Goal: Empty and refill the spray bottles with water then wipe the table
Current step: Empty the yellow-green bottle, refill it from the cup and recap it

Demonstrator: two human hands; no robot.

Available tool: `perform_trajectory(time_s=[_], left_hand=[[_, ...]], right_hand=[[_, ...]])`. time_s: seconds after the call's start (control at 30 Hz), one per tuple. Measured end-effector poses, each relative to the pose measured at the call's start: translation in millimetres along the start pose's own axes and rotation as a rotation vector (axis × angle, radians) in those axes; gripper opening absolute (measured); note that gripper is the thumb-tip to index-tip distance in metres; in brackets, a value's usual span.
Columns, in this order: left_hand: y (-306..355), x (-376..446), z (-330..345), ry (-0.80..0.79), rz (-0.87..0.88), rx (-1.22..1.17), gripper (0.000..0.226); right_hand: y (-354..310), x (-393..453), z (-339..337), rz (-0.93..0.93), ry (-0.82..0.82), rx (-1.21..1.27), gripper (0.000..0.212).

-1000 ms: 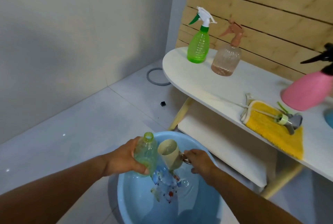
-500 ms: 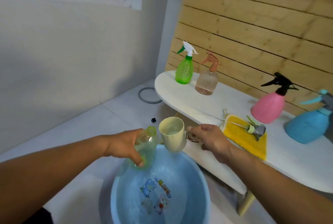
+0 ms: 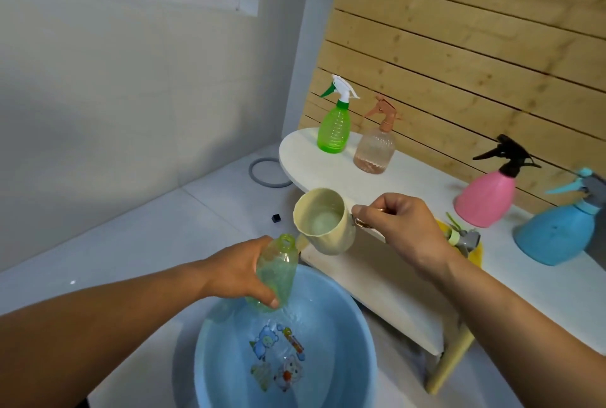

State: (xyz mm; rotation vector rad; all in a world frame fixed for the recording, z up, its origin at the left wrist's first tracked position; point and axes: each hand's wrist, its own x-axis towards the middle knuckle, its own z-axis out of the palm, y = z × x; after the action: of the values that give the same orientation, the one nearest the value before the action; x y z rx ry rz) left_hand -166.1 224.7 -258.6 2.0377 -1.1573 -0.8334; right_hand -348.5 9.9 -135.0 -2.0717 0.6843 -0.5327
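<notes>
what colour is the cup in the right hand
Pale cream-yellow cup, seen in the head view.

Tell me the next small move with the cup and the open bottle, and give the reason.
Probably tip the cup a little further, so that its lip comes over the bottle mouth. The right hand holds the cup with water in it, beside and above the open neck; the left hand holds the bottle tilted over the basin.

Table edge [image 3: 296, 175] crowds cup [image 3: 323, 222].
</notes>
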Motion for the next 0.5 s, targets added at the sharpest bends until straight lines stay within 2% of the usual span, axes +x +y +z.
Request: perform_trajectory(time_s=[0.5], left_hand=[[2.8, 9.7, 10.1, 0.043, 0.004, 0.062, 0.086]], right_hand=[[1.1, -6.4, -5.3, -0.123, 0.056, -0.186, 0.031]])
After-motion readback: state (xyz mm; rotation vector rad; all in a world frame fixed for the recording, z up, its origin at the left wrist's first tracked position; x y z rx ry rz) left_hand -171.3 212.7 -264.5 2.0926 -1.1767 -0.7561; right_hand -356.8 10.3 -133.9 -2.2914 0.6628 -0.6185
